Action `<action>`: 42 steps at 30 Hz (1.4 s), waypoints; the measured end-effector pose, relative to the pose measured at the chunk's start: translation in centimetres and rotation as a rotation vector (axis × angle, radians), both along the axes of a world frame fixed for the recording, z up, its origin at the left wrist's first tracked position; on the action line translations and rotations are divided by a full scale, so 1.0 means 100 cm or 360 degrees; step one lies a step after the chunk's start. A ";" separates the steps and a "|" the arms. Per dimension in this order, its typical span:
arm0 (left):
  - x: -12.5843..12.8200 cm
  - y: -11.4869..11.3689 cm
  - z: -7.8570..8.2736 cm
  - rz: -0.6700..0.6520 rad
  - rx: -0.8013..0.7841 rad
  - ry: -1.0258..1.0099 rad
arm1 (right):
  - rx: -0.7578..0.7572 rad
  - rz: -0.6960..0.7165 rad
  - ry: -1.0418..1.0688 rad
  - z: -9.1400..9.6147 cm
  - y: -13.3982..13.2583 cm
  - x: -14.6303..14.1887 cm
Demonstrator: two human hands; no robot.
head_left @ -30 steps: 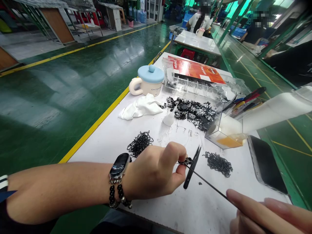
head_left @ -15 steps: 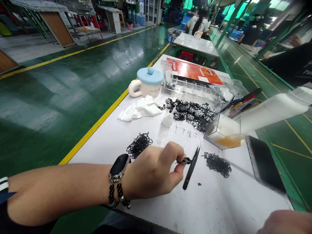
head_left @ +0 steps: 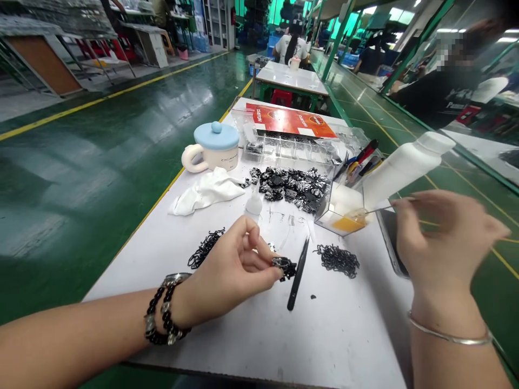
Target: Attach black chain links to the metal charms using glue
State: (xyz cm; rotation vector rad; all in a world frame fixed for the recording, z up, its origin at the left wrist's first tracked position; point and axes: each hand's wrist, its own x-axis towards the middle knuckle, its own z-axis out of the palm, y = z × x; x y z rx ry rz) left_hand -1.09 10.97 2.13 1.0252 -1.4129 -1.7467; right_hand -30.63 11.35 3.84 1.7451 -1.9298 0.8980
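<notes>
My left hand (head_left: 237,270) pinches a small black and silver part (head_left: 284,267) between thumb and fingers, just above the white table (head_left: 340,329). Beside that part lie black tweezers (head_left: 298,274). On the right, my right hand (head_left: 444,232) is raised with fingers pinched on a thin stick (head_left: 387,207). The stick's far end reaches the clear angular holder (head_left: 343,219), which has something yellow-orange at its bottom. Small black hook-like pieces form one pile (head_left: 337,260) right of the tweezers and another pile (head_left: 205,248) behind my left hand.
A heap of black and silver parts (head_left: 287,186) lies mid-table. Around it are a white cloth (head_left: 206,192), a small white bottle (head_left: 253,204), a blue-lidded mug (head_left: 217,148), a clear compartment tray (head_left: 284,148), a tall white bottle (head_left: 409,165) and a phone (head_left: 391,237). People sit farther off.
My right hand has risen from the lower right corner to the clear holder, now with the thin stick. My left hand has turned, showing more of the part. The view has shifted right.
</notes>
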 end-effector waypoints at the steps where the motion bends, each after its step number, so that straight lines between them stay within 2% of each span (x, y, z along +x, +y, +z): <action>1: -0.001 -0.001 0.001 -0.0003 0.0119 0.0074 | 0.0020 0.0006 0.0023 0.002 0.000 0.004; 3: -0.002 -0.004 0.001 -0.0008 0.0330 0.0227 | -0.0067 0.0113 0.0031 0.004 0.002 0.014; 4: -0.003 -0.005 0.001 -0.0008 0.0427 0.0296 | -0.0145 0.0241 -0.0011 0.004 0.004 0.021; 6: -0.004 -0.006 0.001 -0.0009 0.0608 0.0397 | -0.0171 0.0658 -0.0159 0.004 0.010 0.036; 8: -0.004 -0.006 0.000 -0.0018 0.0742 0.0437 | 0.0107 0.1126 -0.0268 0.002 0.016 0.054; 9: -0.004 -0.006 0.000 -0.0022 0.0786 0.0444 | 0.0278 0.1286 -0.0279 0.001 0.019 0.062; 11: -0.004 -0.005 0.001 -0.0050 0.0841 0.0449 | 0.0469 0.1423 -0.0269 -0.002 0.024 0.077; 14: -0.003 -0.005 0.001 -0.0119 0.0897 0.0481 | 0.0506 0.1452 -0.0304 -0.006 0.027 0.088; 21: -0.002 -0.006 0.002 -0.0277 0.1017 0.0551 | 0.0484 0.1527 -0.0388 -0.008 0.028 0.090; 28: -0.002 -0.007 0.000 -0.0332 0.1059 0.0610 | 0.0461 0.1484 -0.0418 -0.008 0.029 0.092; 36: -0.003 -0.008 -0.003 -0.0348 0.1022 0.0664 | 0.0437 0.1480 -0.0433 -0.009 0.030 0.094; 42: -0.002 -0.006 -0.003 -0.0386 0.0884 0.0683 | 0.0415 0.1507 -0.0440 -0.010 0.032 0.098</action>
